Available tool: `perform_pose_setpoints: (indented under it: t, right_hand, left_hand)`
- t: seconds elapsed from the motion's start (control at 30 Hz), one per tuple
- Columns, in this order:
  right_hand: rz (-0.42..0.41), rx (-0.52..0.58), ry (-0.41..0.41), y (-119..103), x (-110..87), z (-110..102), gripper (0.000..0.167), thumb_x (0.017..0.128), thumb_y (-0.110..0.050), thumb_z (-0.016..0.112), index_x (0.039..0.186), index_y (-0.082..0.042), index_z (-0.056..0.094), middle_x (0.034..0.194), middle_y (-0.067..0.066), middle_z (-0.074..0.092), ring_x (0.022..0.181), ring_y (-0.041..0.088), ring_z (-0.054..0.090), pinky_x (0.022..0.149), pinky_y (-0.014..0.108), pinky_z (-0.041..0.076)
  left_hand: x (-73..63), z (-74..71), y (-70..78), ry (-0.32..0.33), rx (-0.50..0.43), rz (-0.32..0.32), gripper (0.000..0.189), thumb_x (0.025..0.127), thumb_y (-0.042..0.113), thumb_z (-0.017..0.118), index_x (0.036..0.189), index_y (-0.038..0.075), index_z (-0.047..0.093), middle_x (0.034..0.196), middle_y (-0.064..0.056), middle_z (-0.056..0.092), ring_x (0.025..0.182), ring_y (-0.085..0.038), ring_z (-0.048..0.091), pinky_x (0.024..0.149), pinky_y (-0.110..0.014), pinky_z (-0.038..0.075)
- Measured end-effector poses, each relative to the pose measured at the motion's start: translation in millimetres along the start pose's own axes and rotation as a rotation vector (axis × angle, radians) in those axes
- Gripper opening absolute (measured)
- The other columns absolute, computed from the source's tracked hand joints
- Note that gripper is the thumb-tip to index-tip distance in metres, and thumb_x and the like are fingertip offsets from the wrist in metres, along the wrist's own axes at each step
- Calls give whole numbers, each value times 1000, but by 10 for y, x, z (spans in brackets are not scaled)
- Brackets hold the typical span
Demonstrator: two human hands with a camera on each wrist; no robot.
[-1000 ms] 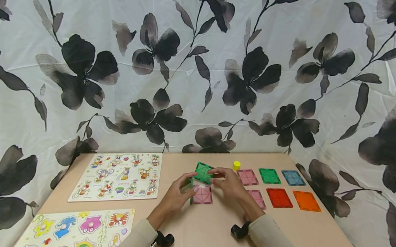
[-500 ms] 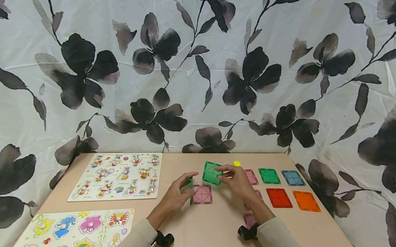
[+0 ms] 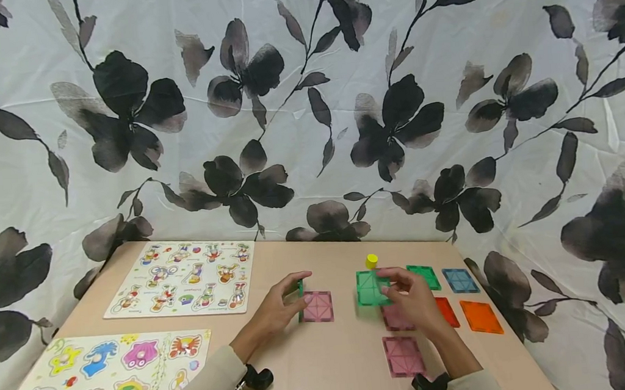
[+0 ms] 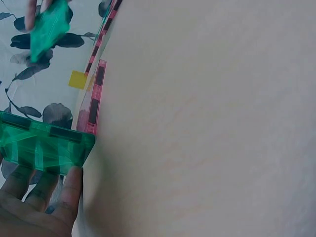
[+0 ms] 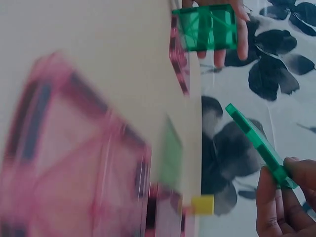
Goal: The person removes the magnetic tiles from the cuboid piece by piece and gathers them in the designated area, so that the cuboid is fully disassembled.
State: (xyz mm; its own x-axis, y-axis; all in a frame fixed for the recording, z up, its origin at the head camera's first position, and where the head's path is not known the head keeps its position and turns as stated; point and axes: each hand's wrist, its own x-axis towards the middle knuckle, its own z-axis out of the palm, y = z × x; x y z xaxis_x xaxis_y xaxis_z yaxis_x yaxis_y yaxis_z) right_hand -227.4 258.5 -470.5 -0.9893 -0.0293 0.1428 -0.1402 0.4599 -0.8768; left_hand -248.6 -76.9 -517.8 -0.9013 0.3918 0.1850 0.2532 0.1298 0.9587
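Note:
My left hand (image 3: 271, 313) holds a green magnetic tile (image 4: 44, 145) upright, its fingers against the outer face. That tile stands along the left edge of a pink magnetic tile (image 3: 318, 306) lying flat on the table. My right hand (image 3: 419, 304) pinches a second green magnetic tile (image 5: 257, 142) between thumb and fingers, raised over the right part of the table. Below that hand, another pink tile (image 3: 396, 320) is partly hidden, and one more pink tile (image 3: 404, 356) lies nearer the front.
Green (image 3: 425, 278), blue (image 3: 460, 280), red (image 3: 446, 312) and orange (image 3: 482, 317) tiles lie on the right. A small yellow cylinder (image 3: 371, 261) stands behind them. Two picture puzzle boards (image 3: 181, 277) occupy the left. Floral cloth (image 3: 306, 110) hangs behind the table.
My right hand has carried its green tile away from the left hand, rightward over the loose tiles. My left hand and its upright tile have stayed in place.

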Motion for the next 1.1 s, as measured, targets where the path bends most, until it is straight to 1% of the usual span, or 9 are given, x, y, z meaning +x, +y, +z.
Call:
perform_pose_setpoints:
  t: [0.2, 0.3, 0.43, 0.5, 0.63, 0.73, 0.87, 0.97, 1.1]
  right_hand:
    - [48, -12, 16, 98, -193, -306, 34, 104, -8, 67, 137, -15, 70, 130, 14, 68, 103, 22, 64, 77, 23, 60]
    - [54, -3, 10, 160, -288, -457, 36, 105, -10, 67, 140, -12, 67, 130, 18, 70, 103, 21, 67, 80, 25, 61]
    - [81, 31, 6, 239, -398, -646, 40, 105, -15, 68, 144, -9, 63, 130, 22, 69, 103, 21, 69, 80, 31, 64]
    - [103, 37, 10, 278, -447, -736, 42, 105, -17, 68, 146, -9, 62, 128, 21, 70, 100, 21, 70, 79, 33, 65]
    - [136, 21, 33, 356, -558, -898, 46, 104, -19, 69, 148, -8, 60, 124, 15, 73, 94, 16, 73, 76, 33, 65]
    - [163, 5, 50, 409, -640, -1006, 47, 104, -19, 70, 149, -8, 59, 120, 7, 76, 92, 11, 73, 74, 33, 65]
    - [199, 10, 63, 482, -729, -1122, 49, 102, -17, 72, 149, -6, 58, 115, -3, 77, 90, 8, 72, 70, 34, 64]
    - [245, 13, 63, 554, -788, -1185, 51, 101, -13, 73, 149, -4, 58, 114, -2, 77, 90, 8, 72, 69, 33, 63]
    - [359, -6, 33, 656, -844, -1253, 51, 100, -11, 73, 150, -8, 59, 120, 4, 77, 91, 10, 69, 71, 32, 62]
  left_hand:
    - [2, 6, -7, -5, -4, -2, 54, 105, 15, 67, 156, 20, 52, 169, -14, 42, 155, -48, 37, 123, -72, 32]
    - [1, 9, -8, -5, -7, -9, 53, 105, 14, 67, 155, 20, 52, 168, -14, 42, 155, -47, 38, 123, -71, 33]
    - [-2, 3, -2, 1, -8, -20, 53, 105, 15, 68, 155, 22, 53, 168, -13, 43, 154, -47, 39, 123, -71, 34]
    - [0, -1, 0, 3, -7, -20, 53, 104, 16, 68, 155, 23, 53, 168, -13, 43, 154, -47, 39, 123, -71, 34]
    - [2, -9, -2, 3, -5, -15, 52, 104, 18, 69, 154, 23, 53, 167, -13, 44, 154, -47, 40, 123, -71, 33]
    - [3, -13, -5, 1, -7, -15, 53, 104, 19, 69, 154, 24, 53, 168, -13, 43, 154, -47, 39, 123, -72, 33]
    - [7, -16, -17, -2, -9, -14, 53, 105, 19, 69, 155, 24, 53, 168, -13, 43, 155, -47, 38, 123, -73, 32]
    - [10, -16, -25, -2, -10, -13, 53, 105, 19, 69, 155, 24, 53, 168, -13, 43, 155, -47, 38, 123, -73, 32]
    - [9, -11, -25, -2, -13, -19, 53, 105, 19, 69, 155, 23, 53, 168, -13, 43, 155, -47, 38, 123, -72, 31]
